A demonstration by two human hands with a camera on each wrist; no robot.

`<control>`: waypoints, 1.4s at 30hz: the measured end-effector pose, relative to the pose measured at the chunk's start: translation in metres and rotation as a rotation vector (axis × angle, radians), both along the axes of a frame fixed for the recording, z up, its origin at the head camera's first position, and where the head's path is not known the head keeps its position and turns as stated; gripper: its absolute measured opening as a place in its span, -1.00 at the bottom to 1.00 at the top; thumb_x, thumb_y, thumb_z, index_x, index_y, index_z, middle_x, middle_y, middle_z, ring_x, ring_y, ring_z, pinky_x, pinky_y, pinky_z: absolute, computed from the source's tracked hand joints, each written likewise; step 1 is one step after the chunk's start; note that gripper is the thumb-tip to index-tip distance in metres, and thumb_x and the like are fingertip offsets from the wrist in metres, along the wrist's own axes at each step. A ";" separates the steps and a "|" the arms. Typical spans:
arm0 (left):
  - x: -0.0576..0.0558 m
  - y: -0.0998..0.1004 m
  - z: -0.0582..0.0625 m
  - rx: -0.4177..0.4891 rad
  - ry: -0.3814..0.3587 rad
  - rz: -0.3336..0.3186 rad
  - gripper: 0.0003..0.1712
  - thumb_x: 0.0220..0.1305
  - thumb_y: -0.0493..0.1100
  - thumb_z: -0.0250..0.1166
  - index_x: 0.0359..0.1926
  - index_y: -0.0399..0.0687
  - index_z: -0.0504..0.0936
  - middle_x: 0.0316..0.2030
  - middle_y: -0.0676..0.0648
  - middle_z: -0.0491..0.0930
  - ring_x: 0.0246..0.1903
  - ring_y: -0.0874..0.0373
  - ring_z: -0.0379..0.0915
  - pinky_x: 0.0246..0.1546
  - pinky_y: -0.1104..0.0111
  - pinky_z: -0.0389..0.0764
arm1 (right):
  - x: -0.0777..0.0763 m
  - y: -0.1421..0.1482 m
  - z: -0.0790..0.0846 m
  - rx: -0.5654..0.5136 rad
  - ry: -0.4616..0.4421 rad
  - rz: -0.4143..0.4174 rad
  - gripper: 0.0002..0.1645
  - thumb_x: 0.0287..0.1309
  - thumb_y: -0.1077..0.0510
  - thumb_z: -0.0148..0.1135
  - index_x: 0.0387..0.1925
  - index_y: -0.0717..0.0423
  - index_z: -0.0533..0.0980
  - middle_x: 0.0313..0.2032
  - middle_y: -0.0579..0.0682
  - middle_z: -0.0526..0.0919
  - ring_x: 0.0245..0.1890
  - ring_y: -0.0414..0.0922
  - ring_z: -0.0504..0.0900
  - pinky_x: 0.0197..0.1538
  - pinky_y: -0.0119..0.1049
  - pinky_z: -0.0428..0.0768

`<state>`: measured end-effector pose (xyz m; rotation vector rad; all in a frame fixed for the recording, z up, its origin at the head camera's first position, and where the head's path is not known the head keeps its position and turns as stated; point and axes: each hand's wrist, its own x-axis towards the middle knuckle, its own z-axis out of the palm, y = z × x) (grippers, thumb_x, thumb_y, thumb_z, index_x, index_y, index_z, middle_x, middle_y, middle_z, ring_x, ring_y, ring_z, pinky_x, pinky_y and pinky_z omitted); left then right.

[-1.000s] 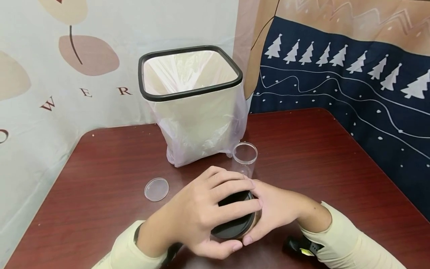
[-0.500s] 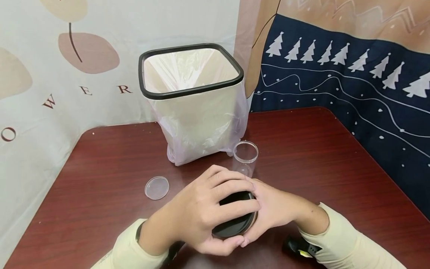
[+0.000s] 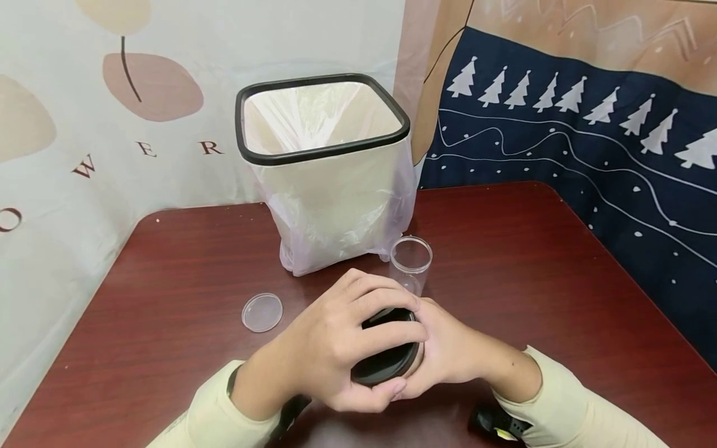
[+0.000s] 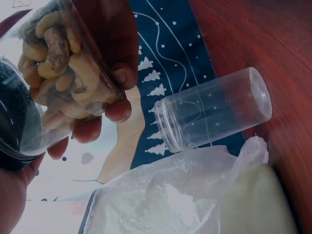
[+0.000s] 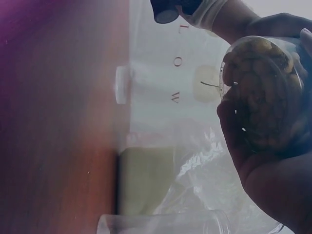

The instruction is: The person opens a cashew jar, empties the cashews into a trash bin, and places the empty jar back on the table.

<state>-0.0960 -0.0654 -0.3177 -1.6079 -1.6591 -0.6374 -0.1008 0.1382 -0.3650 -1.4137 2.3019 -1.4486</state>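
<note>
Both hands are on a clear jar [image 4: 105,87] of cashews [image 4: 83,78], near the front middle of the table in the head view. From above, the left hand [image 3: 336,339] grips the jar's black lid [image 3: 383,367], fingers spread over its top and thumb at its near edge. The right hand [image 3: 450,351] wraps round the jar's body from the right. In the left wrist view, the nuts show through the wall, with the lid on the jar's end. Beyond the hands stands an open clear jar [image 3: 411,264], its base partly hidden in the head view.
A bin [image 3: 330,205] with a black rim and a thin plastic liner stands at the back. Left of the hands, a clear round lid [image 3: 262,313] lies flat on the dark red table [image 3: 168,292]. Printed cloths [image 3: 560,143] hang behind the table.
Both hands and the cashew jar have shifted slightly up and left in the head view. The right thumb has slipped largely behind the left one. Clear jar, lid and bin stay put.
</note>
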 end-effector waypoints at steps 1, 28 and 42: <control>0.000 0.000 0.000 0.000 0.000 0.000 -0.55 0.05 0.07 0.28 -0.08 -0.06 0.68 -0.06 -0.14 0.62 -0.02 -0.01 0.54 -0.06 0.27 0.51 | 0.000 0.000 -0.001 -0.008 0.005 -0.002 -0.08 -0.37 -0.02 0.65 0.12 -0.02 0.40 -0.05 -0.16 0.67 -0.10 -0.28 0.66 -0.02 -0.36 0.65; -0.003 0.001 -0.007 0.038 -0.018 0.091 -0.63 0.16 0.04 0.25 -0.09 -0.04 0.69 -0.06 -0.16 0.60 -0.02 -0.05 0.52 -0.01 0.18 0.53 | 0.004 -0.006 -0.008 -0.050 0.104 -0.205 0.14 -0.51 0.13 0.61 0.28 0.01 0.31 0.02 -0.12 0.63 -0.05 -0.24 0.64 0.00 -0.34 0.63; -0.006 0.001 -0.007 0.038 -0.006 0.075 -0.59 0.16 0.06 0.23 -0.06 -0.05 0.69 -0.06 -0.15 0.63 -0.01 -0.03 0.54 0.01 0.20 0.54 | 0.002 -0.006 -0.011 -0.065 0.117 -0.190 0.13 -0.50 0.11 0.61 0.27 0.03 0.31 0.02 -0.13 0.63 -0.03 -0.23 0.64 0.02 -0.35 0.63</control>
